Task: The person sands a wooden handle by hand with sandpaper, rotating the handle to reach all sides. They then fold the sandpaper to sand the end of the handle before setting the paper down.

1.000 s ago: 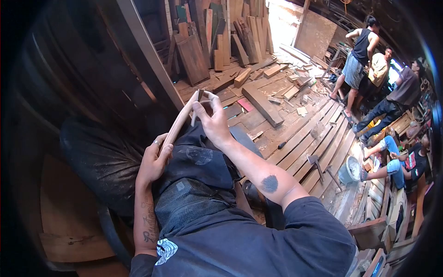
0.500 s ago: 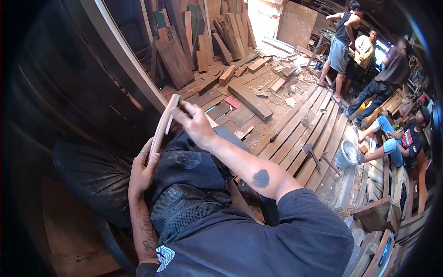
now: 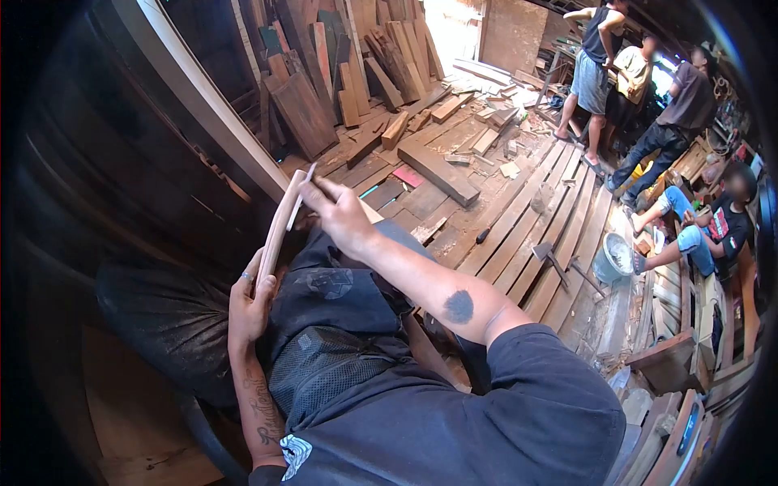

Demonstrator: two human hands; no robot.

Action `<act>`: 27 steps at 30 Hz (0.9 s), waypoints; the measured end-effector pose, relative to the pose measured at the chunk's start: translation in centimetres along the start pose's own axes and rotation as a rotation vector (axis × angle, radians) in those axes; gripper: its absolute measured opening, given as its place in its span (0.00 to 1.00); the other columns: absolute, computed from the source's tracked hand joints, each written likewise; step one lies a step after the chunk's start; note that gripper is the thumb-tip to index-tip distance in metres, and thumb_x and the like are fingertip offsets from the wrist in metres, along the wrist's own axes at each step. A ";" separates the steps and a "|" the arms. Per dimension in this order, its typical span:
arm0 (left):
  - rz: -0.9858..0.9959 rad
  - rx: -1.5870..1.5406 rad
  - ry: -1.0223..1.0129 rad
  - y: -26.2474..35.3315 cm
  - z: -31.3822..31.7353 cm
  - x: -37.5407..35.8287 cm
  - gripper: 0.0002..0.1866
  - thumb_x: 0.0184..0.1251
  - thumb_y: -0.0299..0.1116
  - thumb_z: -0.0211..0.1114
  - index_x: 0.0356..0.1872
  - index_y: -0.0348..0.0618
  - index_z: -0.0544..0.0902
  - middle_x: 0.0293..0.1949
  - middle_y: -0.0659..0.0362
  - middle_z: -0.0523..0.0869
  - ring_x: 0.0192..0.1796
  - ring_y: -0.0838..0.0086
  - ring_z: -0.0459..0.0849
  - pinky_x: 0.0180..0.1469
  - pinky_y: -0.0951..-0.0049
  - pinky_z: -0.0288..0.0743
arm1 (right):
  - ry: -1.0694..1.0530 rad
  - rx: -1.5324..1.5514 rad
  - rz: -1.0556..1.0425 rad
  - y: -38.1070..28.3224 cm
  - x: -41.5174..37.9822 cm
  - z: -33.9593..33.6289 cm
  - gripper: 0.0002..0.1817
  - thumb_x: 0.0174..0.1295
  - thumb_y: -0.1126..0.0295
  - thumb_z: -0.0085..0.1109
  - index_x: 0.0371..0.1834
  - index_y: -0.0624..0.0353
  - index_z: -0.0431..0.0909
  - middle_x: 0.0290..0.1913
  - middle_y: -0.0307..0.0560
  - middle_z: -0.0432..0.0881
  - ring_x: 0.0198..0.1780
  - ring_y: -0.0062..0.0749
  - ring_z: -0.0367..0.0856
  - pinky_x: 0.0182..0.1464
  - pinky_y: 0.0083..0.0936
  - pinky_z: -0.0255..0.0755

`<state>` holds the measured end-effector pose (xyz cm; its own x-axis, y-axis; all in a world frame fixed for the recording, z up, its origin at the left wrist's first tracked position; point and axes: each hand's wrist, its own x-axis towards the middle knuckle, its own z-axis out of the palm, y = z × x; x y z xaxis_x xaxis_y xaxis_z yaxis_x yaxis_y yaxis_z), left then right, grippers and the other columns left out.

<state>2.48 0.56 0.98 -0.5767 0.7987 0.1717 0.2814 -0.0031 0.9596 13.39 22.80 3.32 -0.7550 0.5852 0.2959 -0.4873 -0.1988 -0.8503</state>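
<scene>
A slim, pale wooden piece slants up in front of my dark-clothed lap. Its lower end is in my left hand, with fingers and thumb wrapped round it. Close to its upper end, my right hand pinches a thin, light-coloured flat strip, which lies along the side of the wooden piece. What the strip is made of cannot be made out.
Boards lean on the back wall. A thick plank and offcuts lie on the wooden floor. To the right are a hammer-like tool, a bucket, a seated person and several standing people.
My right hand has shifted slightly with the strip, whose tip now stands out beside the wooden piece's upper end. The view has moved a little.
</scene>
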 end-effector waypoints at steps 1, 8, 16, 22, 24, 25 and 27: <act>0.007 0.015 -0.005 0.0 0.0 0.1 0.31 0.84 0.31 0.60 0.84 0.35 0.70 0.33 0.71 0.76 0.30 0.89 0.70 0.32 0.84 0.65 | 0.028 0.050 0.030 -0.1 0.7 -0.8 0.21 0.85 0.55 0.60 0.66 0.62 0.82 0.49 0.42 0.89 0.44 0.26 0.90 0.50 0.29 0.87; 0.004 -0.075 0.006 0.3 -0.1 -0.2 0.31 0.84 0.31 0.60 0.84 0.34 0.70 0.36 0.71 0.78 0.30 0.90 0.70 0.32 0.85 0.65 | -0.081 -0.091 -0.018 1.9 -0.6 0.8 0.22 0.85 0.58 0.62 0.69 0.65 0.80 0.49 0.43 0.88 0.45 0.23 0.89 0.46 0.27 0.89; -0.022 -0.069 -0.033 -0.7 -0.5 0.0 0.32 0.84 0.31 0.59 0.84 0.31 0.68 0.33 0.69 0.77 0.28 0.88 0.70 0.32 0.83 0.67 | -0.039 -0.135 -0.061 -0.1 -1.4 1.4 0.21 0.85 0.56 0.62 0.64 0.65 0.83 0.44 0.40 0.87 0.40 0.20 0.87 0.42 0.24 0.85; -0.020 -0.072 -0.063 -0.4 -0.5 0.0 0.30 0.81 0.32 0.61 0.81 0.34 0.74 0.38 0.66 0.86 0.30 0.87 0.74 0.33 0.83 0.70 | 0.073 0.015 -0.102 -0.6 -0.2 0.3 0.23 0.83 0.54 0.64 0.65 0.65 0.84 0.42 0.39 0.88 0.36 0.17 0.86 0.35 0.20 0.82; -0.089 -0.018 -0.106 0.5 -0.2 -0.2 0.29 0.81 0.31 0.60 0.80 0.35 0.75 0.35 0.66 0.83 0.29 0.86 0.75 0.33 0.82 0.71 | 0.031 -0.144 -0.108 -0.3 -0.9 0.6 0.23 0.84 0.55 0.62 0.65 0.65 0.83 0.42 0.38 0.88 0.38 0.18 0.86 0.39 0.21 0.82; -0.080 -0.049 -0.100 0.5 -0.1 -0.1 0.29 0.81 0.31 0.59 0.80 0.35 0.75 0.34 0.66 0.83 0.29 0.85 0.76 0.33 0.81 0.72 | 0.009 -0.224 -0.111 -0.1 -1.4 0.8 0.23 0.84 0.55 0.62 0.65 0.65 0.83 0.42 0.37 0.88 0.39 0.18 0.86 0.41 0.22 0.82; -0.061 -0.109 -0.082 0.3 0.0 0.2 0.28 0.81 0.31 0.57 0.79 0.35 0.77 0.32 0.66 0.81 0.29 0.84 0.77 0.33 0.81 0.73 | -0.075 -0.179 -0.170 1.2 -2.3 2.8 0.27 0.83 0.55 0.64 0.72 0.67 0.80 0.44 0.36 0.86 0.39 0.13 0.80 0.41 0.19 0.79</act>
<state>2.49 0.70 1.31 -0.5239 0.8461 0.0981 0.1607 -0.0149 0.9869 13.28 19.04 2.85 -0.7027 0.5369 0.4668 -0.5296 0.0433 -0.8471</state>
